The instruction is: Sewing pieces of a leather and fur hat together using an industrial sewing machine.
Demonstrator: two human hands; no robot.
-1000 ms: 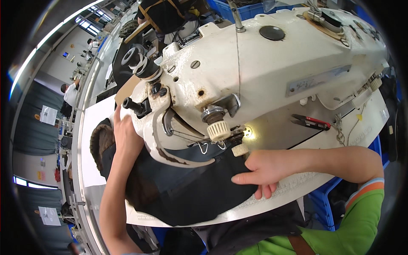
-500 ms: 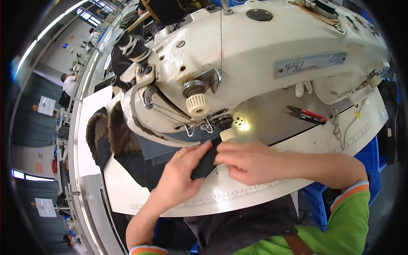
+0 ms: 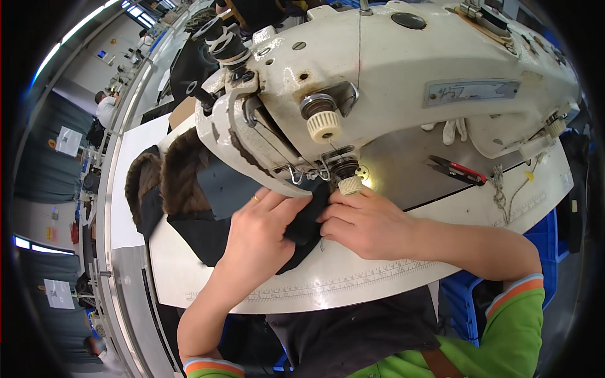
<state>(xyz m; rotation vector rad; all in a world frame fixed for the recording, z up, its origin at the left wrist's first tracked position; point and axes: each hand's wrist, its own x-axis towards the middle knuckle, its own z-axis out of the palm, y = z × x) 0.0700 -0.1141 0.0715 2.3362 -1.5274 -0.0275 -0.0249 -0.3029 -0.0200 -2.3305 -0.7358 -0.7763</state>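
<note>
A dark navy garment piece (image 3: 217,242) with brown fur lining (image 3: 179,173) lies under the head of a white sewing machine (image 3: 391,75). My left hand (image 3: 261,230), a ring on one finger, is closed on the dark cloth, with its fingertips beside the curved guard near the needle area. My right hand (image 3: 368,223) has bent fingers closed on the cloth's right edge, just below the ribbed white knob (image 3: 350,185). Between the hands the cloth is folded up. The needle and presser foot are hidden behind the machine head.
Black-and-red thread snips (image 3: 457,170) lie on the bed's right side, beside tangled thread (image 3: 499,189). A white glove (image 3: 454,130) sits under the machine arm. A printed ruler strip (image 3: 353,277) runs along the table's near edge. Blue crates (image 3: 463,302) stand below, right.
Both hands have shifted slightly, and the cloth between them has been drawn up and bunched. My right hand's fingers have come up closer to the knob. The view has tilted a little.
</note>
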